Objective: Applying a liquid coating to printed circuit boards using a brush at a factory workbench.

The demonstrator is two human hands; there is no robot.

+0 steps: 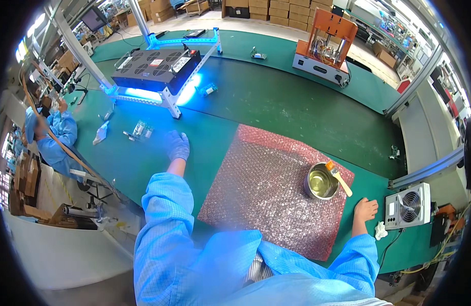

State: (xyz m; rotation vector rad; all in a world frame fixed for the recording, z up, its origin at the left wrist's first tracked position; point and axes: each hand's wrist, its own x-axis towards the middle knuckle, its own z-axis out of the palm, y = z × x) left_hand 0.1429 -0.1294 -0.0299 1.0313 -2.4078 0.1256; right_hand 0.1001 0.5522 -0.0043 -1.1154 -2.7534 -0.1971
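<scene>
My left hand (179,146), in a pale bluish glove, rests on the green mat with its fingers apart and nothing in it. Close by, on its far left side, lie small green circuit boards (141,131) with white parts. My bare right hand (365,209) lies on the mat with its fingers slightly bent, just right of a pink bubble-wrap sheet (261,204). On that sheet stands a metal bowl (317,184) of clear yellowish liquid. A brush (341,181) with a wooden handle lies across the bowl's right rim.
A black fan-covered lamp unit (156,69) stands on a white frame (169,102), with blue light beneath. An orange-and-white fixture (322,51) stands at the far side. Right of my right hand are a white fan box (408,206) and crumpled tissue (381,231). A co-worker (54,132) sits at left.
</scene>
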